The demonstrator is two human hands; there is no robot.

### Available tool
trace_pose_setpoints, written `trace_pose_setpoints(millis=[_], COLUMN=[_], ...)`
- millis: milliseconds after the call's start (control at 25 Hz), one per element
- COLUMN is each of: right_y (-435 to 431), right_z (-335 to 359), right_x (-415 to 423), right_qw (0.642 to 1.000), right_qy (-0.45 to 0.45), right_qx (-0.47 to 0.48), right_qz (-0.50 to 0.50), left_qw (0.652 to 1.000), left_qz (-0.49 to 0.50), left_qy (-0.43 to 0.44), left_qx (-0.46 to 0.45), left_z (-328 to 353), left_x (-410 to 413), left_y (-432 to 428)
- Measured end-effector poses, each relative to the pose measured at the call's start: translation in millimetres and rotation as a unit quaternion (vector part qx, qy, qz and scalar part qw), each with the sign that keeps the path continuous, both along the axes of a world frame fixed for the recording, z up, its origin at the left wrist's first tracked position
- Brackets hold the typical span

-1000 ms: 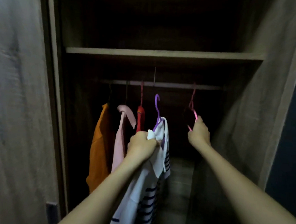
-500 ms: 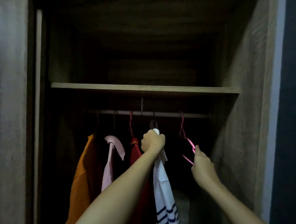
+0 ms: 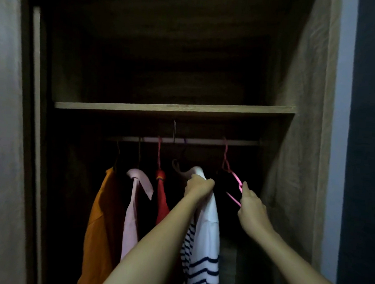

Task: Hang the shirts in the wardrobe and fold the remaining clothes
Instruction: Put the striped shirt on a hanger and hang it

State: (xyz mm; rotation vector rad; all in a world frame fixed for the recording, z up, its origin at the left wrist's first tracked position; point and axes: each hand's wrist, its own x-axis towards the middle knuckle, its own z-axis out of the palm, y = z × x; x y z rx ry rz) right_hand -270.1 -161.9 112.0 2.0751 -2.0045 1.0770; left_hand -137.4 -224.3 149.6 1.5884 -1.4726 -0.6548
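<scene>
Left grip [image 3: 198, 184] clenches the striped shirt [image 3: 205, 240] by its collar, just under the rail [image 3: 204, 141]. Right grip [image 3: 251, 208] pinches an empty pink hanger [image 3: 234, 177]. If the shirt's hook misses the dim rail, it may drop.

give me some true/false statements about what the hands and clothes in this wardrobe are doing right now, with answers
1. The left hand grips the white striped shirt near its top. True.
2. The right hand rests on the shelf. False: it holds the pink hanger, which hangs from the rail below the shelf.
3. The orange shirt hangs furthest left on the rail. True.
4. The pink hanger carries the red shirt. False: the pink hanger looks bare; the red shirt hangs from another hanger, left of the striped shirt.
</scene>
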Motion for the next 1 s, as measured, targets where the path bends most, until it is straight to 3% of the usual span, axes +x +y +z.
trace_pose_setpoints(millis=[120,360,480,560,640,800,1000], right_y=[1,0,11,24,42,72,111], right_z=[-4,-14,-30,-44,-62,-107,-170], right_x=[1,4,12,22,48,136,270], right_qw=[1.0,1.0,0.994,0.982,0.974,0.964,0.952], right_qy=[-0.005,-0.007,0.047,0.07,0.081,0.079,0.034], right_qx=[0.0,-0.014,-0.097,-0.172,-0.211,-0.195,-0.077], right_qz=[-0.002,0.003,-0.027,-0.026,0.018,0.162,0.296], left_qw=[0.997,0.991,0.989,0.987,0.976,0.971,0.974], left_qz=[-0.068,-0.094,-0.088,-0.082,-0.082,0.025,0.125], left_qy=[0.036,-0.071,-0.061,0.006,0.06,-0.004,-0.097], left_qx=[-0.01,-0.063,-0.103,-0.141,-0.19,-0.239,-0.165], left_z=[-26,-50,-51,-54,-71,-118,-182], left_x=[3,26,46,70,103,192,334], left_y=[10,15,35,57,85,151,239])
